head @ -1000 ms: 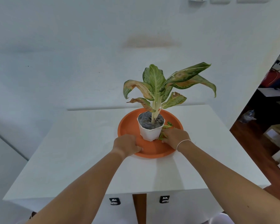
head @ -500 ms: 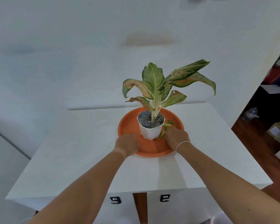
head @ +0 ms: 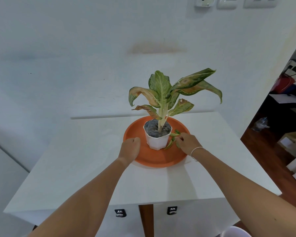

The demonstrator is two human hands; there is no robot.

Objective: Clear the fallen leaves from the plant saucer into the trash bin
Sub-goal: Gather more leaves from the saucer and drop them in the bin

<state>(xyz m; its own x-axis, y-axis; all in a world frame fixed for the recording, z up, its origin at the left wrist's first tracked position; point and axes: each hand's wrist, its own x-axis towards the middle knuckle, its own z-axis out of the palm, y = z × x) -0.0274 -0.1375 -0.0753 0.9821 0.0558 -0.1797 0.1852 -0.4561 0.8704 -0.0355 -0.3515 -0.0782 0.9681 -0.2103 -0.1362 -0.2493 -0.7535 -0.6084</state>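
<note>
- I see the orange plant saucer (head: 154, 159) sitting on the white counter (head: 79, 161), toward its back edge near the wall.
- Inside the saucer stands 1 white pot (head: 157, 140), upright, filled with dark soil and holding a plant (head: 162, 93) with green and browning leaves.
- The fallen leaves (head: 173, 139) lie in the saucer just right of the pot, touching its base at the lower end; I count a few but cannot tell exactly how many.
- My left hand (head: 129, 148) is curled over the saucer's left rim, fingers folded down; it looks clamped on the rim, though the fingertips are hidden from me.
- My right hand (head: 188, 142) reaches in from the right with a thin bracelet at the wrist, fingers pinched together on the leaves beside the pot.
- Both forearms stretch forward across the counter.
- A rounded white rim (head: 236, 232) shows at the bottom right corner; I cannot tell whether it is the trash bin.
</note>
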